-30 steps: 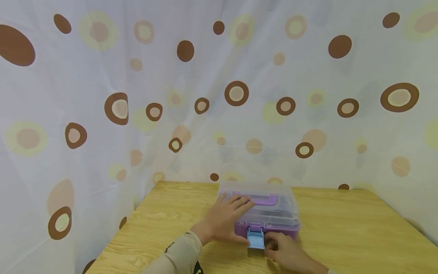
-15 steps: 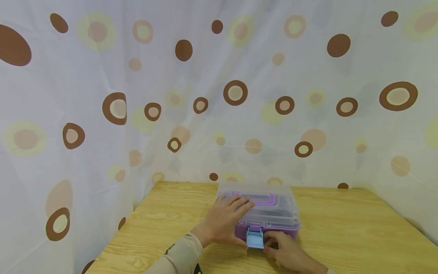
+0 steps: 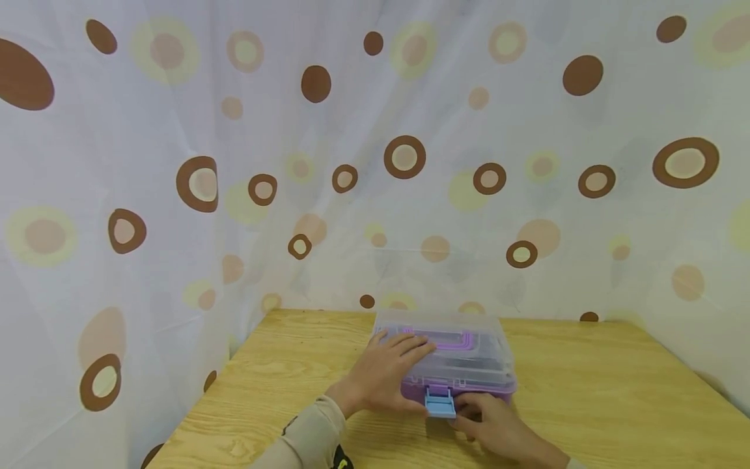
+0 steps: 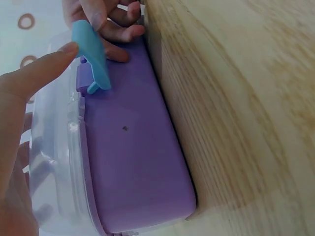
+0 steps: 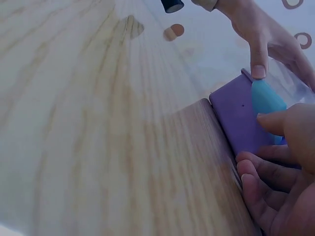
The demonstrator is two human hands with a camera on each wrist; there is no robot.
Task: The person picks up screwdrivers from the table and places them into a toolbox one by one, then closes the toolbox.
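pale wooden table (image 3: 586, 391) before a white curtain (image 3: 176, 130) dotted brown and yellow.

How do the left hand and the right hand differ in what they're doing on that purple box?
The left hand lies flat, fingers spread, on the clear plastic lid; the right hand sits lower, at the front of the purple plastic box. The left presses downward; the right's fingers touch the light blue latch. Both touch the same box.
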